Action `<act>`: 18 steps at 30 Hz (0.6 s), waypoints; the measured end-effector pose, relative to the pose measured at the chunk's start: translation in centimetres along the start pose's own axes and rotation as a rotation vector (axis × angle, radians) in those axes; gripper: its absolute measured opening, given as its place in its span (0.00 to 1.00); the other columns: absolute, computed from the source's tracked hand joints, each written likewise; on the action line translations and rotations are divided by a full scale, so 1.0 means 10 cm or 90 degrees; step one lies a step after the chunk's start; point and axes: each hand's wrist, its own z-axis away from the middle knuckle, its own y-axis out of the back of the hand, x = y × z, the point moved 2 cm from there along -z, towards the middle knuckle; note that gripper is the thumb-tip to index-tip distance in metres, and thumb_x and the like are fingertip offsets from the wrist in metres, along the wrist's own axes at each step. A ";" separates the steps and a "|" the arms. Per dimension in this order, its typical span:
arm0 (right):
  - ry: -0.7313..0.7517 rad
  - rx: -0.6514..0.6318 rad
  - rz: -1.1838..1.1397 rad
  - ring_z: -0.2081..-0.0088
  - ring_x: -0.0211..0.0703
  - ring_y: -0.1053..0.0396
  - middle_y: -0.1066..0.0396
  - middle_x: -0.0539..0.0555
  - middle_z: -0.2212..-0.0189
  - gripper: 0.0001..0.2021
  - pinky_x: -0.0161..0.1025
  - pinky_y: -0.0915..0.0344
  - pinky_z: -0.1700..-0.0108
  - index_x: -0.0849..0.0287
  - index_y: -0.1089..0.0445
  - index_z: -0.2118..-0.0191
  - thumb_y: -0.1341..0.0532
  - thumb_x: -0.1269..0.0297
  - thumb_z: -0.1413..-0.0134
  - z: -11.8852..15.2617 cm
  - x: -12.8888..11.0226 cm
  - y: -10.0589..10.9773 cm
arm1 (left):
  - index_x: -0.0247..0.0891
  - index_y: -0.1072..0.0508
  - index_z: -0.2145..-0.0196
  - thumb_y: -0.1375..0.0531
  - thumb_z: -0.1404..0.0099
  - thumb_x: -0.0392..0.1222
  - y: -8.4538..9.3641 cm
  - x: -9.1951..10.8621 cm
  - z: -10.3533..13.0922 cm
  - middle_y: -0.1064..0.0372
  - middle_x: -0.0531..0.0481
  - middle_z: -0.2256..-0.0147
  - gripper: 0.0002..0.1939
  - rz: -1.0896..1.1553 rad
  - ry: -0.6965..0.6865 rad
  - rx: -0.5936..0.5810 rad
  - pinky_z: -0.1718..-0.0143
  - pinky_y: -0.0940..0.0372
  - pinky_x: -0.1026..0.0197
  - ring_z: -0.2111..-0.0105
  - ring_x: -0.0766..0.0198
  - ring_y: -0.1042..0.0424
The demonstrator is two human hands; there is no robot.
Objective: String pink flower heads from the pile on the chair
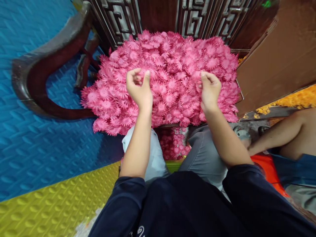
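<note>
A large heap of pink artificial flowers [170, 98] with thin pointed petals is spread in front of me. My left hand [139, 89] is raised over its middle, fingers curled and thumb upright. Between that thumb and forefinger shows a pink flower [144, 73], which seems to be held there. To the right, my right hand [210, 90] hovers over the same heap with thumb and forefinger pinched together. Pink petals lie right beside those fingertips, but I cannot make out what is in the pinch.
A curved dark wooden armrest [29, 82] stands at the left, and a carved wooden panel [158, 16] rises behind the heap. Brown cardboard [278, 56] leans at the right, near orange flowers [288, 100]. Another person's arm [276, 135] and a red stool [268, 169] are close on my right.
</note>
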 end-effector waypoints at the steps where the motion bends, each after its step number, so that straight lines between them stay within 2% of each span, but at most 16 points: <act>1: 0.010 0.030 -0.009 0.56 0.43 0.30 0.30 0.57 0.58 0.20 0.42 0.33 0.56 0.57 0.31 0.57 0.49 0.47 0.43 -0.01 -0.04 0.03 | 0.45 0.34 0.57 0.38 0.44 0.57 0.00 -0.02 0.00 0.32 0.50 0.60 0.21 0.003 0.001 -0.012 0.46 0.38 0.55 0.52 0.59 0.33; 3: 0.035 0.050 -0.029 0.55 0.42 0.30 0.29 0.57 0.58 0.17 0.42 0.34 0.52 0.58 0.31 0.59 0.47 0.51 0.44 0.00 -0.13 0.04 | 0.46 0.36 0.54 0.38 0.45 0.55 -0.03 -0.05 0.02 0.32 0.50 0.57 0.23 0.022 0.016 -0.047 0.45 0.39 0.54 0.49 0.58 0.34; 4: 0.045 0.021 -0.029 0.54 0.41 0.30 0.29 0.56 0.59 0.16 0.42 0.34 0.51 0.58 0.30 0.60 0.45 0.52 0.45 0.02 -0.18 0.02 | 0.47 0.36 0.53 0.37 0.45 0.55 -0.06 -0.07 0.04 0.33 0.49 0.56 0.24 0.032 0.028 -0.066 0.44 0.40 0.54 0.48 0.58 0.35; 7: 0.047 -0.154 0.023 0.55 0.42 0.30 0.27 0.53 0.62 0.12 0.43 0.34 0.51 0.55 0.27 0.64 0.41 0.53 0.48 0.09 -0.24 -0.09 | 0.46 0.35 0.53 0.37 0.44 0.53 -0.14 -0.12 0.11 0.34 0.48 0.53 0.23 0.035 0.055 -0.100 0.43 0.41 0.53 0.47 0.57 0.35; 8: 0.036 -0.187 0.043 0.57 0.42 0.30 0.26 0.53 0.63 0.11 0.44 0.34 0.52 0.55 0.26 0.65 0.40 0.55 0.49 0.10 -0.23 -0.10 | 0.46 0.34 0.54 0.37 0.45 0.53 -0.16 -0.12 0.13 0.34 0.48 0.53 0.22 0.028 0.055 -0.102 0.42 0.42 0.53 0.47 0.57 0.36; 9: 0.027 -0.189 0.062 0.59 0.42 0.30 0.26 0.54 0.63 0.10 0.45 0.34 0.52 0.56 0.26 0.65 0.39 0.56 0.50 0.09 -0.20 -0.09 | 0.45 0.34 0.55 0.37 0.45 0.52 -0.17 -0.12 0.14 0.34 0.48 0.52 0.21 0.022 0.051 -0.101 0.42 0.43 0.53 0.47 0.57 0.36; 13: 0.017 -0.073 0.173 0.61 0.41 0.32 0.28 0.55 0.61 0.11 0.47 0.35 0.51 0.58 0.28 0.62 0.38 0.61 0.53 -0.04 -0.02 0.11 | 0.45 0.33 0.58 0.36 0.45 0.49 -0.15 -0.09 0.16 0.34 0.49 0.55 0.17 0.004 0.025 -0.074 0.41 0.44 0.53 0.47 0.58 0.36; 14: 0.014 -0.075 0.203 0.61 0.41 0.32 0.28 0.55 0.62 0.12 0.48 0.35 0.52 0.59 0.28 0.62 0.36 0.62 0.55 -0.08 0.03 0.17 | 0.44 0.32 0.59 0.37 0.44 0.48 -0.15 -0.07 0.15 0.34 0.49 0.56 0.16 -0.005 0.013 -0.064 0.42 0.44 0.54 0.48 0.58 0.36; 18: -0.047 -0.172 0.313 0.67 0.43 0.32 0.29 0.54 0.73 0.14 0.49 0.35 0.57 0.61 0.28 0.69 0.31 0.63 0.66 -0.14 0.20 0.30 | 0.43 0.32 0.61 0.39 0.41 0.49 -0.16 -0.05 0.17 0.33 0.50 0.61 0.12 -0.023 -0.017 -0.052 0.45 0.40 0.55 0.53 0.60 0.33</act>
